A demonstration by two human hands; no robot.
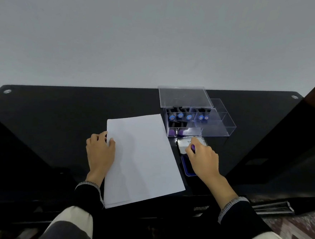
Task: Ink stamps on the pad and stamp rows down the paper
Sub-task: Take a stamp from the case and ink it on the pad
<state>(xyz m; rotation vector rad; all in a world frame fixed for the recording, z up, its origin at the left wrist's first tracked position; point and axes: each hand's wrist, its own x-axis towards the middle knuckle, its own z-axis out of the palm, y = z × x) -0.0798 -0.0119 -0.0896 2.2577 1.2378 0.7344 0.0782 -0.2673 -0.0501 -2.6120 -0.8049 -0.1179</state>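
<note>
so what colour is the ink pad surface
Deep blue-violet ink pad, seen in the head view.

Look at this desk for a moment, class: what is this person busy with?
A person is stamping. The right hand pinches a small purple stamp over the open ink pad, while the left hand steadies the left edge of the paper. The sheet looks unmarked. More stamps sit in the clear box behind the pad.
</note>
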